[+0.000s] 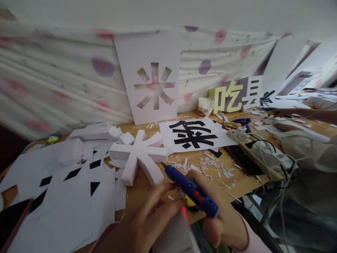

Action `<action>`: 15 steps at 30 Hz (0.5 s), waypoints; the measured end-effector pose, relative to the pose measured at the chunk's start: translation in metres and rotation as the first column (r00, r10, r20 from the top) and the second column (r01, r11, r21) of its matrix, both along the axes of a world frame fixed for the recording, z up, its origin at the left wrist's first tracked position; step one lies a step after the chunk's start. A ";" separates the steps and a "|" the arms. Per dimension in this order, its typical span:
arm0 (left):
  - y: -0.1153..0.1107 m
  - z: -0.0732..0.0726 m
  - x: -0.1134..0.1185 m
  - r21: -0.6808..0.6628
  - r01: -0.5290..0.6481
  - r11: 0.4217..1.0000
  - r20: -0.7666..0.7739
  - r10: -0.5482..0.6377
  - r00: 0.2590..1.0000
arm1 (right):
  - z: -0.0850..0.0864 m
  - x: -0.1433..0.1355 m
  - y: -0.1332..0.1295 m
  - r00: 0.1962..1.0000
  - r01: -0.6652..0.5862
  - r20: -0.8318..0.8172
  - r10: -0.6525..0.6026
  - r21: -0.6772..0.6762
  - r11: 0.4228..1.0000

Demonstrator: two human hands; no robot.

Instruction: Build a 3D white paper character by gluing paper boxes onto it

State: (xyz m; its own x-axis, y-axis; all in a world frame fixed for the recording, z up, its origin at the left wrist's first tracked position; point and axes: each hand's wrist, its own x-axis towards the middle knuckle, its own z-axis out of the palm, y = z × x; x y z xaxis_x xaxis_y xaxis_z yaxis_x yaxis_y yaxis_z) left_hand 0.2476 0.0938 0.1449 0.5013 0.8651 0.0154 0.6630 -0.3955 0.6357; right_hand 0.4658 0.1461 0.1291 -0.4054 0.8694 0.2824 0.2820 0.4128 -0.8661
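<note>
Glossy blue plastic on the glue gun [190,190]. Matt white foam board for the letter [139,155]. Smooth wood on the table [147,191], paper scraps [207,166], crinkled cloth [60,80] behind.

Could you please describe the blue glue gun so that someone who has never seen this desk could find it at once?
Start at the wooden table covered in paper scraps, then find the white three-dimensional paper character near its front edge. Just right of it, the right hand grips the blue glue gun, nozzle aimed at the character. It is the only bright blue tool with a red-orange patch among white paper.
</note>
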 end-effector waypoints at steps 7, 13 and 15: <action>0.000 -0.012 0.014 0.133 0.018 0.991 -0.021 -0.015 1.000 | -0.004 0.004 0.000 0.981 0.053 0.179 -0.076 0.131 0.990; 0.006 -0.017 0.016 0.170 0.052 0.984 0.116 -0.072 0.991 | -0.007 0.009 0.006 0.964 0.067 0.237 -0.121 0.225 0.972; 0.008 -0.015 0.014 0.166 0.065 0.984 0.143 -0.089 0.986 | -0.010 0.014 0.010 0.958 0.092 0.243 -0.150 0.234 0.968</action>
State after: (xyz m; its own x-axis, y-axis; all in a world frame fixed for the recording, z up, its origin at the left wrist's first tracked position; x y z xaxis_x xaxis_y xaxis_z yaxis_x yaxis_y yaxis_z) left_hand 0.2617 0.1020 0.1300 0.5476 0.8045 0.2300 0.5292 -0.5459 0.6496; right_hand 0.4800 0.1560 0.1187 -0.3849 0.8453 0.3706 0.5422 0.5320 -0.6504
